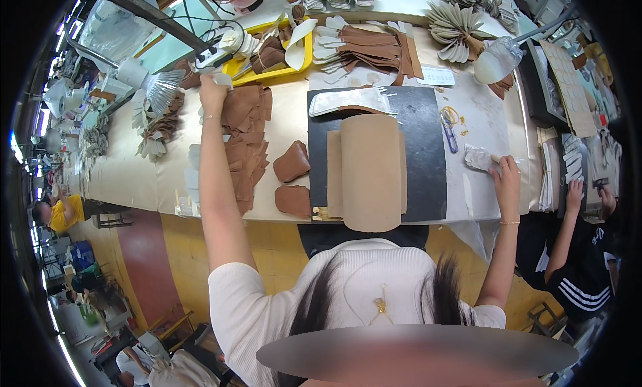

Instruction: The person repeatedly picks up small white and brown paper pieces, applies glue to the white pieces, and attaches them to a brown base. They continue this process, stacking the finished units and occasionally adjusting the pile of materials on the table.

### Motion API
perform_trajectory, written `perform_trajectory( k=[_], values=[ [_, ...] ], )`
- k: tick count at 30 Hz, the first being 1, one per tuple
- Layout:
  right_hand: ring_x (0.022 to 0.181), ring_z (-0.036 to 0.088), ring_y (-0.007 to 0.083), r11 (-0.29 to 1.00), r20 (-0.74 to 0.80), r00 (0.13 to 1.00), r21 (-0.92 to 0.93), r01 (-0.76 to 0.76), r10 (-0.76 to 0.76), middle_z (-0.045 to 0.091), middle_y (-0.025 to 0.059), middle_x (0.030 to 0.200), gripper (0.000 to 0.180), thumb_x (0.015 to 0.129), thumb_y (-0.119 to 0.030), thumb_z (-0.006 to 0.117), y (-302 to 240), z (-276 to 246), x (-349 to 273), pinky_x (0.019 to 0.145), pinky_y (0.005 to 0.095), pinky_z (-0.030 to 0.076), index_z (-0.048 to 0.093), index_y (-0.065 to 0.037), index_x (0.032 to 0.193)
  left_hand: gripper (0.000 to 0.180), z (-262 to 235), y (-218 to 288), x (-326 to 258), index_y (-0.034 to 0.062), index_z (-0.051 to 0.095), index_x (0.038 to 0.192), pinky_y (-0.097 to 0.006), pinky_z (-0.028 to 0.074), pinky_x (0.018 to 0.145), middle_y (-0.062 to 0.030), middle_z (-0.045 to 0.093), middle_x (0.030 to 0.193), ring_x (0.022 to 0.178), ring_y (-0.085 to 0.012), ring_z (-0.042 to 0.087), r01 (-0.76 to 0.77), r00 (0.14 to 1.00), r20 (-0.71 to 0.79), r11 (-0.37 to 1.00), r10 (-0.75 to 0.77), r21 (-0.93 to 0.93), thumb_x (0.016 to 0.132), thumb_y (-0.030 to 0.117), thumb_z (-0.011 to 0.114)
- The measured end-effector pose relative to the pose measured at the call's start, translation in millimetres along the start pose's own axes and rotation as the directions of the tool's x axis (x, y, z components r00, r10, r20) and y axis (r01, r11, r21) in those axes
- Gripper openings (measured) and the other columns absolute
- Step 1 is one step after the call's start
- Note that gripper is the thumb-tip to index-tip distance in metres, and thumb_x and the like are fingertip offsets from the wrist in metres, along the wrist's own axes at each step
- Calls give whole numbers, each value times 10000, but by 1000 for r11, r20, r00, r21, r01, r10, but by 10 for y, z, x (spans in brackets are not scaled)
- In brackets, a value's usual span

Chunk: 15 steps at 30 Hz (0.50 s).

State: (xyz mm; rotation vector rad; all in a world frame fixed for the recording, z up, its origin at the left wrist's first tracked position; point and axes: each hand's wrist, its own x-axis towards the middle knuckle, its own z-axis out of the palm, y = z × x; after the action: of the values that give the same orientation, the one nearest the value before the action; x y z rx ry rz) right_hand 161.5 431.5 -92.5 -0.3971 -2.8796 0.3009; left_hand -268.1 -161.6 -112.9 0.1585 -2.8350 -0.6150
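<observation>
in the head view, the arms are spread wide — the left hand is at the far end of the brown pieces, near the corner of the yellow tray, with something pale at its fingertips; whether the fingers pinch it or only touch it, i cannot tell. the right hand is curled at the crumpled pale item on the grey-white sheet, right of the black mat, and its grip is too small to make out. with a reach this broad, a light touch on the left seems best, lifting straight up rather than dragging, since the loose piles look likely to slide. on the right, low and steady fingers should avoid rucking the sheet or nudging the purple-handled tool just beyond. both forearms are best carried clear of the tan board on the mat and the two rounded brown pads beside it — those lie between the arms and could be knocked.
</observation>
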Motion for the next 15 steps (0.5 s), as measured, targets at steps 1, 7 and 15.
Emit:
perform_trajectory(
  k=[1, 7, 15],
  values=[
    [937, 543, 337, 1000, 12, 1000, 3, -7, 7, 560, 148, 992, 251, 764, -45, 673, 3, -4, 8, 829, 408, 421, 550, 18, 974, 445, -53, -10, -18, -14, 579, 1002, -434, 491, 821, -234, 655, 933, 940, -385, 630, -26, 1000, 12, 999, 26, -28, 670, 212, 770],
    [987, 560, 365, 999, 89, 996, -33, 34, -31, 589, 188, 965, 259, 780, -72, 662, 90, 6, 62, 917, 420, 413, 526, 0, 988, 319, -584, 391, -605, -27, 654, 981, -361, 471, 669, -155, 657, 776, 706, -258, 615, -261, 965, -25, 953, 260, -157, 803, 237, 629],
    [856, 625, 170, 874, 320, 943, 427, -233, 95, 636, 81, 875, 99, 906, -77, 576, 66, -278, 138, 758, 282, 504, 490, -29, 911, 415, -1536, 1559, -2216, -4, 476, 1216, -281, 564, 677, -145, 637, 905, 739, -195, 662, 199, 898, 334, 413, 287, -889, 838, 26, 643]
  ],
)
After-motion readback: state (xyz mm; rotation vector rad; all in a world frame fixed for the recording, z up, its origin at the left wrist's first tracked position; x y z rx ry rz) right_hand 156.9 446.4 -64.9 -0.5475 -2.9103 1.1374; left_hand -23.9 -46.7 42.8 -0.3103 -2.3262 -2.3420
